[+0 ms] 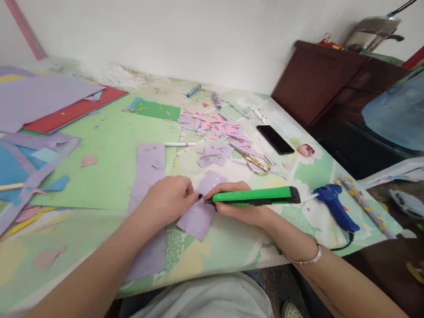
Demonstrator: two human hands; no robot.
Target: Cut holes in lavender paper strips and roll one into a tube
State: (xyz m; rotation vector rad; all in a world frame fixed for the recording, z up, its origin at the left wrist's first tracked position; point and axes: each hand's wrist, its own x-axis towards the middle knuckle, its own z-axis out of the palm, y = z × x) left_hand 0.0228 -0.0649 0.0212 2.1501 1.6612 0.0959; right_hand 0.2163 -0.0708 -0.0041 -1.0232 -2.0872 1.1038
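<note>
I see gold-handled scissors (pixel 256 162) just beside a scrap pile (pixel 216 125) (pink and lilac bits), black phone (pixel 275 139) right of them, blue glue gun (pixel 334 206) near the table edge (pixel 360 237), brown cabinet (pixel 320 82) behind.

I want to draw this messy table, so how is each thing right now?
left hand: fingers curled onto the lilac paper piece
right hand: gripping the green cutter, tip at that paper
lilac paper piece: lying flat, held down
scissors: lying flat, look closed
phone: face up, screen dark
blue glue gun: on its side, nobody holding it
</note>
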